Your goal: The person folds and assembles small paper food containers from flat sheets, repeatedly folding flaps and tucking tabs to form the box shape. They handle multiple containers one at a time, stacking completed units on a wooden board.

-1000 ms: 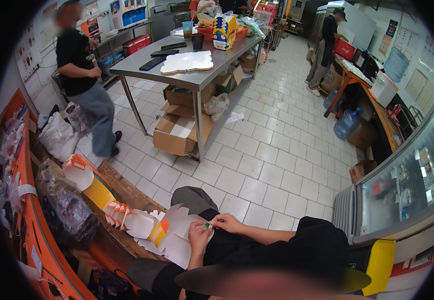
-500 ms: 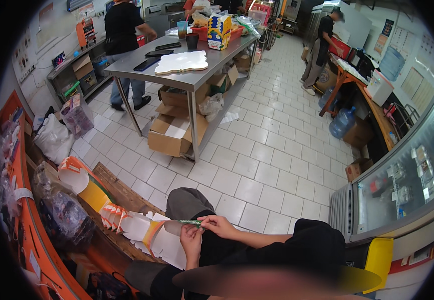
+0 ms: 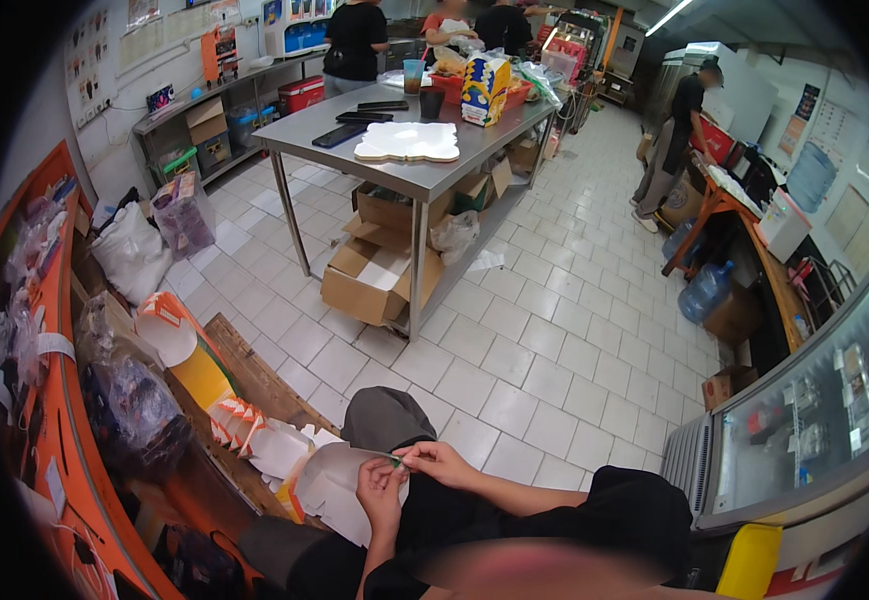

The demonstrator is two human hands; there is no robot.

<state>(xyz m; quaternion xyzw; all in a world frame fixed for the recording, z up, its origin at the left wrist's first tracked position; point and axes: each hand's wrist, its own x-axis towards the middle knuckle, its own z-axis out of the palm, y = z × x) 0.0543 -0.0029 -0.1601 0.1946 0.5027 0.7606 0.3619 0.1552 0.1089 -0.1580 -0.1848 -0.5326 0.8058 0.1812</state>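
Observation:
Low in the picture, a paper carton (image 3: 333, 478) with a white inside is pinched between my hands over my lap. My left hand (image 3: 382, 488) is closed on its near edge. My right hand (image 3: 437, 464) meets it from the right, fingers closed at the same edge, where a small green bit shows. The fingertips nearly touch and hide part of the edge. Left of the carton, several white-and-orange cartons (image 3: 238, 424) lie nested in a row on a wooden bench (image 3: 260, 372). A yellow-and-orange carton (image 3: 200, 378) leads the row at its far end.
A steel table (image 3: 435, 180) stands ahead with white carton sheets (image 3: 408, 141) on it and cardboard boxes (image 3: 365, 277) below. An orange rack (image 3: 60, 400) runs along my left. A glass-door fridge (image 3: 815, 400) stands right. Several people work farther back.
The carton in my hands has turned: its white inside faces up more, and the green strip is now mostly hidden. My view has shifted, and the person behind the table has moved right.

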